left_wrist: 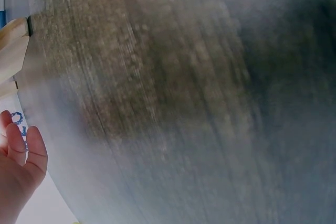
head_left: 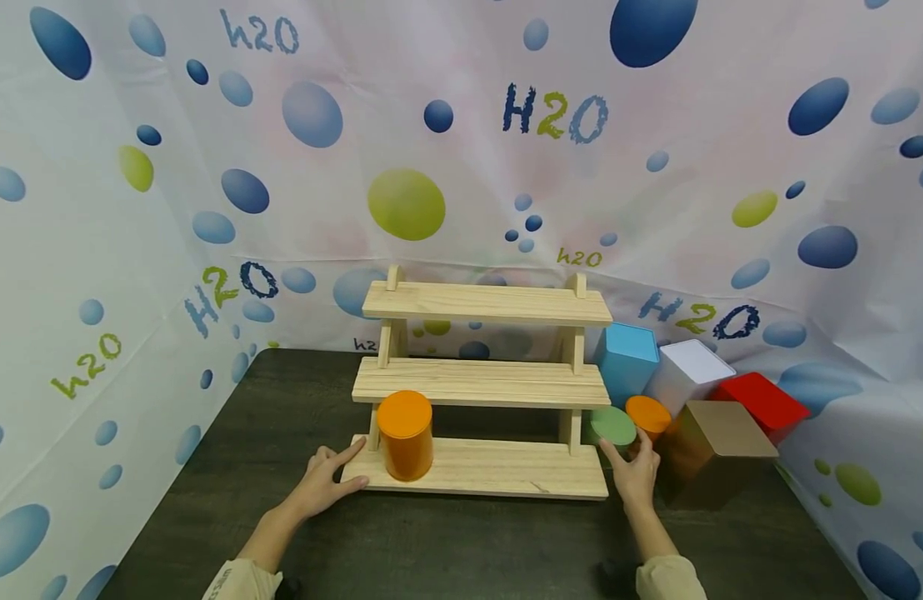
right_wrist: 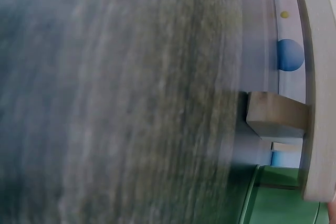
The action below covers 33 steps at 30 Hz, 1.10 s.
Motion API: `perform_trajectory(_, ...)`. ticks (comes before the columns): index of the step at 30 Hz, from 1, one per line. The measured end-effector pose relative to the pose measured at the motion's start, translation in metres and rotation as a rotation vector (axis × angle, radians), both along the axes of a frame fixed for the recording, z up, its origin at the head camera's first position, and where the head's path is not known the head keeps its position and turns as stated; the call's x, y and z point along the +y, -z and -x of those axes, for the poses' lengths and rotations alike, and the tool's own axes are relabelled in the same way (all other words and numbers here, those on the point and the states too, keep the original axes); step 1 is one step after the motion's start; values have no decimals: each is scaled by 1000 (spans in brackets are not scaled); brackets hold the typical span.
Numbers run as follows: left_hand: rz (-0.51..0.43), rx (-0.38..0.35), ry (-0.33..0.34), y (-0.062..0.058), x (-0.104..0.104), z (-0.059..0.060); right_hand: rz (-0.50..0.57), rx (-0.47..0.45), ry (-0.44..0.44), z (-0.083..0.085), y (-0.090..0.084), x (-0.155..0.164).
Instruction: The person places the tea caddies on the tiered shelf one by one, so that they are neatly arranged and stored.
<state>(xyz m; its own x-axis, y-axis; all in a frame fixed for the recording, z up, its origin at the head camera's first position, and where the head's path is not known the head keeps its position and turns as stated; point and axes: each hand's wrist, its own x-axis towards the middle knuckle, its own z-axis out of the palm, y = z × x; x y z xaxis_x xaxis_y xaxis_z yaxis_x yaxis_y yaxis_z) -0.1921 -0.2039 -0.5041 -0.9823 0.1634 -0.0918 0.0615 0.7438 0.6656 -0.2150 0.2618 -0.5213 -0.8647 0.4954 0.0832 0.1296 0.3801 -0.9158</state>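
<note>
A three-step wooden display stand (head_left: pixel 491 467) stands on the dark table. My left hand (head_left: pixel 319 483) grips the left end of its lowest board, the thumb at the front corner and the index finger farther back. Close by, an orange canister (head_left: pixel 406 437) stands upright on that board. To the right of the stand, my right hand (head_left: pixel 636 477) holds a green canister (head_left: pixel 611 425), thumb on its near left side and fingers on its right. In the right wrist view the green canister (right_wrist: pixel 283 203) shows beside the board, with most of the hand out of frame.
A second orange canister (head_left: pixel 647 414) stands right behind the right fingers. Around it are a blue box (head_left: pixel 626 358), a white box (head_left: pixel 686 371), a red box (head_left: pixel 761 404) and a gold-brown box (head_left: pixel 720 454). A bubble-patterned curtain (head_left: pixel 461 167) hangs behind the table (head_left: pixel 446 550).
</note>
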Motion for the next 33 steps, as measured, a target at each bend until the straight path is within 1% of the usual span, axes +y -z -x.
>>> perform_trajectory(4,3,-7,0,1,0,0,-7,-1,5,-3,0,2)
perform_trajectory(9,4,-16,3,2,1,0,-15,-9,27,-12,1,7)
perform_trajectory(14,-2,-10,9,-1,1,-1,-18,-13,53,-18,2,9)
perform_trajectory(17,5,0,13,-3,1,-2,-18,-4,51,-19,2,9)
perform_trajectory(23,-5,-30,4,-5,2,-3,4,20,11,-16,1,6)
perform_trajectory(29,0,-34,-4,-4,3,-2,7,16,35,-20,3,4)
perform_trajectory(33,-5,-34,-6,-5,2,-2,0,4,34,-23,4,4)
